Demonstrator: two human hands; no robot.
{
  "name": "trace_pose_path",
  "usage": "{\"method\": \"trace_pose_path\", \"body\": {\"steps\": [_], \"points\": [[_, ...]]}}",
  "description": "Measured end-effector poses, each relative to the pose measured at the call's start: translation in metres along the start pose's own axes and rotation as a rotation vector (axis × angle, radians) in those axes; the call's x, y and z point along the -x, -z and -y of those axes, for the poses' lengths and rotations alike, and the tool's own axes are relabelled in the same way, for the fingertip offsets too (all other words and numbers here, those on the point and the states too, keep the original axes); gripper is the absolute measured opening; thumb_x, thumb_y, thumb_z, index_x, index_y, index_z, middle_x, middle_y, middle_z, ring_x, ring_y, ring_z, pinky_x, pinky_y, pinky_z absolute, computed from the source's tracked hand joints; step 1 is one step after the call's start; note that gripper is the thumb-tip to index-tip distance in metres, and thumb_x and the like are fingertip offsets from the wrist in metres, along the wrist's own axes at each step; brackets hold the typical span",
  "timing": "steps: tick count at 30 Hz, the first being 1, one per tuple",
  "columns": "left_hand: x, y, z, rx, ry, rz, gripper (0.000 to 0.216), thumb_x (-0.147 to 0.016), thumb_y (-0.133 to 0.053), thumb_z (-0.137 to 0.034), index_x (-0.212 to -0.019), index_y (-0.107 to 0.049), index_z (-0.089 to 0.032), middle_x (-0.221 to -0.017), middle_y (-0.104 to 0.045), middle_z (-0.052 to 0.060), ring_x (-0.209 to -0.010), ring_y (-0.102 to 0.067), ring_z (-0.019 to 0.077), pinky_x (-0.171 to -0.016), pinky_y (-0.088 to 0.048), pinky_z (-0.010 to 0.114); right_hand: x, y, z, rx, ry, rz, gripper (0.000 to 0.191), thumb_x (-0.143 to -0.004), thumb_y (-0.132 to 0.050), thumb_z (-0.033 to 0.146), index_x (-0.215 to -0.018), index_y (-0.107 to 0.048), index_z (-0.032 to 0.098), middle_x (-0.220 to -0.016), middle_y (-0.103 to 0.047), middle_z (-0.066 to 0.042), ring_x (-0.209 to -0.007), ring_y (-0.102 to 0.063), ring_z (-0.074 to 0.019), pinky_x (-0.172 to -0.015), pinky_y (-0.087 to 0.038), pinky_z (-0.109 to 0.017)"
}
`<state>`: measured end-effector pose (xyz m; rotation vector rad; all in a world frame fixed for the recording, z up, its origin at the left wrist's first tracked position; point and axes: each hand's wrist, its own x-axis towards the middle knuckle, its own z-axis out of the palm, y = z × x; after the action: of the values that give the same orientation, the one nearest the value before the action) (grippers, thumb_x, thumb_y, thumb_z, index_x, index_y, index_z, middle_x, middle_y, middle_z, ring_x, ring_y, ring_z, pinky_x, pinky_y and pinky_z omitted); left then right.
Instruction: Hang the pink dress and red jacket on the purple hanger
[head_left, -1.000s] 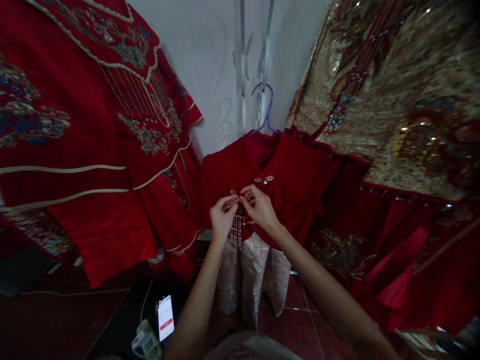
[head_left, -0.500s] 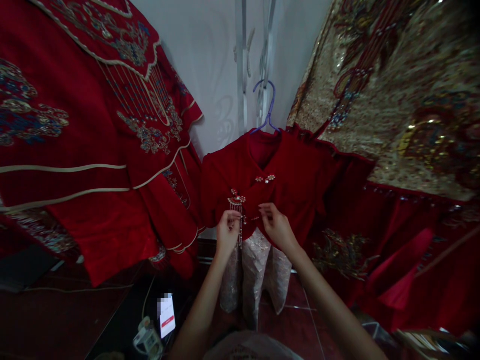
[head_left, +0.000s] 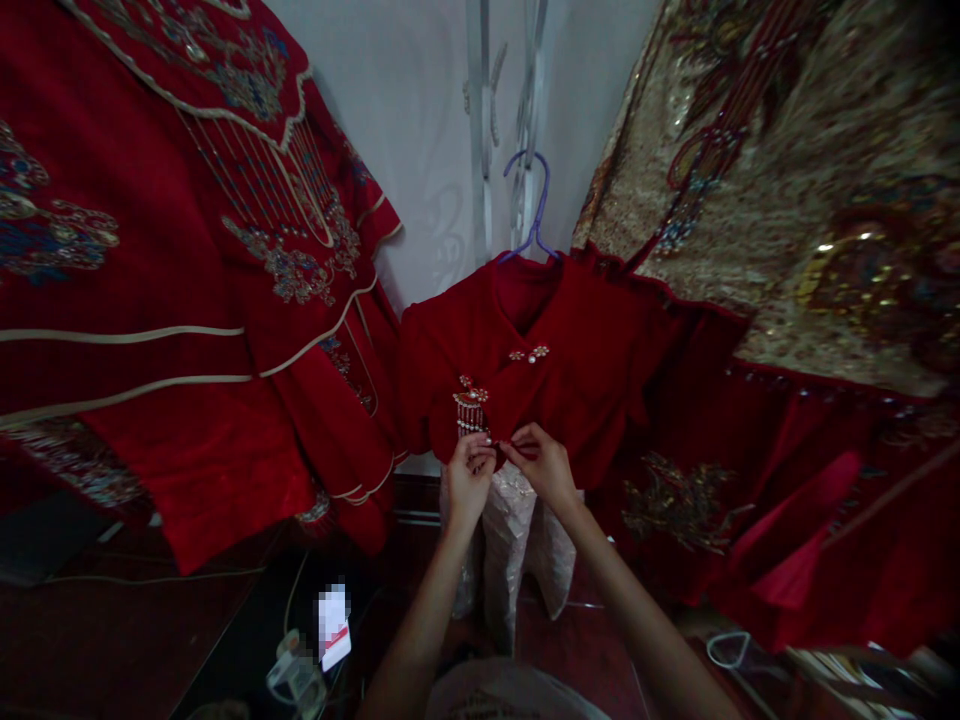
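Note:
A short-sleeved red jacket (head_left: 592,330) hangs on a purple hanger (head_left: 537,232), with jewelled fastenings down its front. My left hand (head_left: 469,480) pinches at the lower front edge of the jacket, just below a beaded tassel ornament (head_left: 471,410). Close by on the right, the thumb and fingertips of my right hand (head_left: 546,465) are closed on the same edge. A lower fastening seems to lie between the two sets of fingertips, mostly hidden by them. Below the hem hang whitish, crinkled, shiny pieces (head_left: 504,540).
A red embroidered garment (head_left: 292,350) hangs to the left, and a gold sequinned one (head_left: 780,240) to the right. Metal rails (head_left: 478,130) run up the pale wall. A lit phone (head_left: 334,625) and a clear bottle (head_left: 296,675) are at the lower left.
My left hand has moved slightly down from the tassel strands toward the hem. My right hand has come down and left, bringing the fingertips of both hands almost together.

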<state>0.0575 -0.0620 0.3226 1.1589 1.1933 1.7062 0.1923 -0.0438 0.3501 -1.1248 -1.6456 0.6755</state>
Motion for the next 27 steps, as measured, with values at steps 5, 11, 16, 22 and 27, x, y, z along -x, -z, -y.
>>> {"method": "trace_pose_path", "body": {"steps": [5, 11, 16, 22, 27], "points": [[-0.002, 0.000, -0.001, 0.022, 0.028, 0.001, 0.023, -0.069, -0.063, -0.013, -0.092, -0.061, -0.016, -0.083, -0.067, 0.003, -0.074, -0.065, 0.0122, -0.073, -0.053, 0.027, 0.004, 0.009, 0.003, -0.137, -0.068, 0.047, 0.033, -0.075, -0.066, 0.052, -0.078, -0.059, 0.020, -0.078, -0.068, -0.005, -0.069, -0.067, -0.0179, -0.069, -0.059, -0.034], [-0.001, -0.001, 0.001, 0.027, 0.013, 0.026, 0.019, -0.069, -0.066, -0.017, -0.088, -0.062, -0.016, -0.080, -0.068, 0.003, -0.077, -0.067, 0.0143, -0.075, -0.054, 0.028, 0.002, 0.002, 0.006, -0.120, -0.079, 0.027, 0.031, -0.077, -0.065, 0.050, -0.079, -0.059, 0.020, -0.078, -0.069, -0.005, -0.070, -0.068, -0.0180, -0.067, -0.058, -0.032], [-0.002, 0.006, 0.004, -0.082, -0.020, 0.034, 0.018, -0.072, -0.064, -0.018, -0.090, -0.065, -0.016, -0.083, -0.070, 0.005, -0.077, -0.067, 0.0146, -0.075, -0.054, 0.028, 0.000, -0.003, 0.009, -0.132, -0.059, 0.005, 0.026, -0.078, -0.065, 0.044, -0.083, -0.059, 0.019, -0.081, -0.069, -0.005, -0.072, -0.068, -0.0169, -0.069, -0.058, -0.031], [-0.003, 0.010, 0.000, -0.160, -0.042, 0.044, 0.016, -0.071, -0.066, -0.020, -0.087, -0.068, -0.017, -0.079, -0.071, 0.004, -0.072, -0.067, 0.0145, -0.070, -0.054, 0.027, -0.001, -0.005, 0.010, -0.104, -0.060, -0.010, 0.024, -0.078, -0.065, 0.041, -0.083, -0.059, 0.019, -0.079, -0.069, -0.005, -0.071, -0.068, -0.0170, -0.068, -0.058, -0.031], [-0.007, 0.011, 0.000, -0.229, -0.101, 0.139, 0.017, -0.074, -0.061, -0.015, -0.089, -0.067, -0.018, -0.081, -0.070, 0.003, -0.074, -0.066, 0.0141, -0.071, -0.053, 0.026, 0.000, -0.004, 0.007, -0.101, -0.063, -0.018, 0.020, -0.082, -0.061, 0.037, -0.088, -0.061, 0.018, -0.085, -0.069, -0.006, -0.075, -0.068, -0.0168, -0.068, -0.057, -0.029]]}}
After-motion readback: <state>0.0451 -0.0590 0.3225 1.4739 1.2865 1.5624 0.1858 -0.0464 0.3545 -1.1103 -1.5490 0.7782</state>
